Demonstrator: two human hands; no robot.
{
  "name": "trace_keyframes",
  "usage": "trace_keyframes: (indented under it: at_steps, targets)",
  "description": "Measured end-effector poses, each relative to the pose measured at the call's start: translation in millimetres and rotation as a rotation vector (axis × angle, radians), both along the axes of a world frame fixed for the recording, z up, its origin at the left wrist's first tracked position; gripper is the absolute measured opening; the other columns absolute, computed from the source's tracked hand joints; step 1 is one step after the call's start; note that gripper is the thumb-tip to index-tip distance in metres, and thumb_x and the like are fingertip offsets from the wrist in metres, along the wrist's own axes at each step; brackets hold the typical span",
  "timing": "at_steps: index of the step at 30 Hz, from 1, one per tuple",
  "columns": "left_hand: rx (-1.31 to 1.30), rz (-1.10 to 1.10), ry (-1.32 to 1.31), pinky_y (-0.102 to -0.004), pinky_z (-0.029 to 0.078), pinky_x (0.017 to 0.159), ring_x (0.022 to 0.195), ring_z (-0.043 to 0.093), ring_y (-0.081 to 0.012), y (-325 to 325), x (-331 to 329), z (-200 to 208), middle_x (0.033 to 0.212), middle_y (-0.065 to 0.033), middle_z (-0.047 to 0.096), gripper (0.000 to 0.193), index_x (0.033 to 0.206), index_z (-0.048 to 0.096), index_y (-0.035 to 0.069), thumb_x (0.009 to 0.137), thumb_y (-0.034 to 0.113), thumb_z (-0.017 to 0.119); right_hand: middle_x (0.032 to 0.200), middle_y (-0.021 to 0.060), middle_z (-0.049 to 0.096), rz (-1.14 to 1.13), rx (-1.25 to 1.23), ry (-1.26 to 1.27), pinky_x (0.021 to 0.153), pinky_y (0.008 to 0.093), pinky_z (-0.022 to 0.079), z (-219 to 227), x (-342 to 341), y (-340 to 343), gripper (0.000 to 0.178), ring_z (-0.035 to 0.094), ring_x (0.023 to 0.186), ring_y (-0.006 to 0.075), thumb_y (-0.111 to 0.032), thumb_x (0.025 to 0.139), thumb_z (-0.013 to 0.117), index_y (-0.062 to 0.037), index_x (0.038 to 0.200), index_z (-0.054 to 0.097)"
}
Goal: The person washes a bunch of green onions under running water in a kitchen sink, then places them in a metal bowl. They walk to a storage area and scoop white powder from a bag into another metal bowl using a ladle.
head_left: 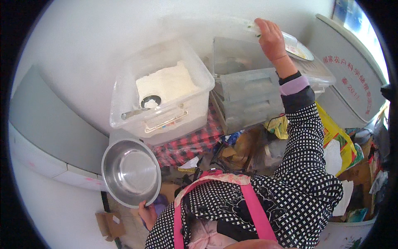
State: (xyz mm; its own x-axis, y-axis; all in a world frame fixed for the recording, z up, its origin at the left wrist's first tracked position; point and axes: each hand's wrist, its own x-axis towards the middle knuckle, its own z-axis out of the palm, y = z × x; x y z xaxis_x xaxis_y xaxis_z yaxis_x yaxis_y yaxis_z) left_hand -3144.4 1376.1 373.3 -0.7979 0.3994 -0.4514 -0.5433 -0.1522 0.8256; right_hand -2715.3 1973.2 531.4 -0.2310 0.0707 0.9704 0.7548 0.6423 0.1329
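My left hand (147, 213) grips the lower rim of a round metal basin (134, 172), which is tilted toward me with nothing in it. Raised high near the wall, my right hand (271, 39) has its fingers curled around the edge of something pale and see-through, too faint to make out. Left of that hand, a clear plastic storage box (166, 124) holds white flour (166, 83). A dark round scoop (150, 101) with a light handle lies in the flour against the box's near wall.
A red-and-black checked cloth (188, 143) lies under the flour box. Beside it stands a grey translucent bin (248, 93), with a white-rimmed dish (300, 52) behind my right wrist. A large grey metal drum (348, 70) is at right, near a yellow bag (338, 139). A cardboard box (110, 226) sits low left.
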Motion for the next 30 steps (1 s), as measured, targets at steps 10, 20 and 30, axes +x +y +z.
trace_keyframes:
  at_steps: [10, 20, 30]
  targets:
    - [0.123, -0.107, 0.066, -0.0333, 0.046, 0.08, 0.091, 0.056, -0.0229, 25.3, 24.0, -9.5, 0.103, -0.013, 0.056, 0.039, 0.107, 0.048, -0.003, 0.069, 0.003, 0.055, 0.097, 0.0118, 0.055, 0.041, -0.05, -0.165, 0.082, 0.0344, 0.044, -56.8, -26.2, -1.5, 0.034, 0.054, 0.089, 0.0263, -0.004, 0.071, 0.052, 0.0009, 0.105, 0.05]
    - [0.137, 0.029, 0.084, -0.0267, 0.05, 0.065, 0.063, 0.055, -0.0173, 41.7, 43.6, -17.2, 0.071, -0.0055, 0.055, 0.007, 0.067, 0.049, 0.004, 0.069, 0.005, 0.056, 0.119, 0.0124, 0.048, 0.005, -0.236, -0.175, 0.094, 0.0392, 0.036, -61.5, -23.2, -21.7, 0.051, 0.045, 0.111, 0.026, -0.02, 0.076, 0.061, 0.0002, 0.119, 0.042]
    - [0.267, -0.002, 0.025, -0.0387, 0.045, 0.087, 0.098, 0.054, -0.026, 36.3, 55.0, -48.4, 0.107, -0.0148, 0.054, 0.041, 0.111, 0.046, -0.005, 0.07, 0.002, 0.052, 0.108, 0.0045, 0.058, 0.264, -0.062, 0.051, 0.086, 0.0359, 0.041, -61.4, -41.4, -23.0, 0.037, 0.053, 0.103, 0.0226, -0.016, 0.068, 0.069, -0.0082, 0.103, 0.059]
